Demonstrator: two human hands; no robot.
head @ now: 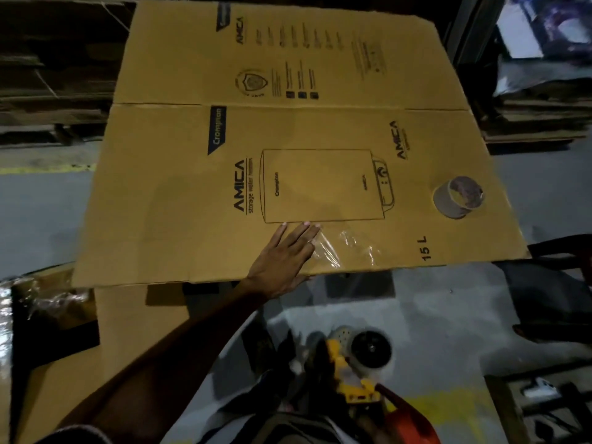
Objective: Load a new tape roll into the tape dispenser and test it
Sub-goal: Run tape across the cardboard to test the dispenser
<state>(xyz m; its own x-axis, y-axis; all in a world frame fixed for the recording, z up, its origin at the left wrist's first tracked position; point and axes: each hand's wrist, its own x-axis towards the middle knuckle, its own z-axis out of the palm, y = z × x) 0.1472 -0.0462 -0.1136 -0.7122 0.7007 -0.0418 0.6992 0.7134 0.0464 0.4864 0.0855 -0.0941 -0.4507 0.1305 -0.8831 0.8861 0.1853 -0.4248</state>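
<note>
Here, head view: left hand (282,261) lies flat, fingers straight and together, on the flattened carton (192,193) at frame centre, touching clear tape (342,248); tape dispenser (358,373) sits bottom centre, right hand's grip probably hidden; spent core (458,197) at right.

Flattened cardboard carton (192,203), printed markings, all reading sideways:
- "AMICA storage water heaters", beside the line drawing of the heater.
- "Crompton", on a dark blue tab near the fold; again on the drawn heater body.
- "AMICA", near the right edge; once more on the far panel.
- "15 L", near corner at right.
- Far panel's small print and round emblem: illegible.
</note>
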